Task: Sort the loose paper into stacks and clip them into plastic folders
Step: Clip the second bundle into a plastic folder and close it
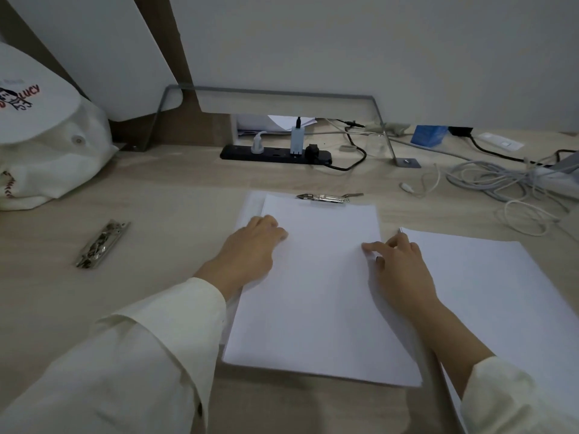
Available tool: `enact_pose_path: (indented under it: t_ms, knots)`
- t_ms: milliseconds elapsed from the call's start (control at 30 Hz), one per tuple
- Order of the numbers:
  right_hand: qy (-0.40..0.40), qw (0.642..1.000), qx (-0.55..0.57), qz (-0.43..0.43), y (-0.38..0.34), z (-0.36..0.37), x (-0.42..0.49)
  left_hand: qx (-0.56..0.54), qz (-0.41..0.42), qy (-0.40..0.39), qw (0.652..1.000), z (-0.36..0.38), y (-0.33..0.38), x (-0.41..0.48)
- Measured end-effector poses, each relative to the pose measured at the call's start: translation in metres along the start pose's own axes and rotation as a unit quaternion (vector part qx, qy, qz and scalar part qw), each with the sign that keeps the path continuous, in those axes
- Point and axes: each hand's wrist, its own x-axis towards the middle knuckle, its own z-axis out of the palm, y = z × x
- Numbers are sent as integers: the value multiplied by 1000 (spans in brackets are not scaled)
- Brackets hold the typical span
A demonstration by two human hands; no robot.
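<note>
Paper stack (pixel 316 292) lay on the desk (pixel 156 214), clip (pixel 326 197) at its 12 o'clock; likely limp and slippery, best held by its edges: your left hand (pixel 250 245) pressed flat at 9, right hand (pixel 398 264) pinched at 3.

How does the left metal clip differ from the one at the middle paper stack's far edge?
The left clip lies diagonally on bare desk, away from any paper; the far clip lies crosswise at the middle stack's top edge. The left clip also looks bigger in view. Both are shiny metal.
</note>
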Motion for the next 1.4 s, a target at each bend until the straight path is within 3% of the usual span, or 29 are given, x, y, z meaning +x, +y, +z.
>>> enact_pose_path:
  t_ms: [267,500,600,700,833,1033,1300,1400]
  knots:
    - [-43,999,13,-13,6,-6,9,120,23,64,990,23,10,6]
    - [-163,986,31,33,-1,-29,45,8,20,19,1000,35,5,10]
    - [-135,979,118,94,-10,-33,77,8,23,34,999,39,5,11]
    - [-125,938,267,181,-24,-33,99,-17,21,43,999,42,4,11]
    - [-94,860,448,227,-33,-22,115,-30,25,46,998,44,3,12]
    - [-52,897,379,219,-31,-6,120,-30,26,52,998,47,-1,14]
    - [-7,875,477,86,-50,-14,118,-55,21,35,998,40,1,13]
    - [-40,939,343,8,-67,-9,117,-53,20,27,998,40,1,13]
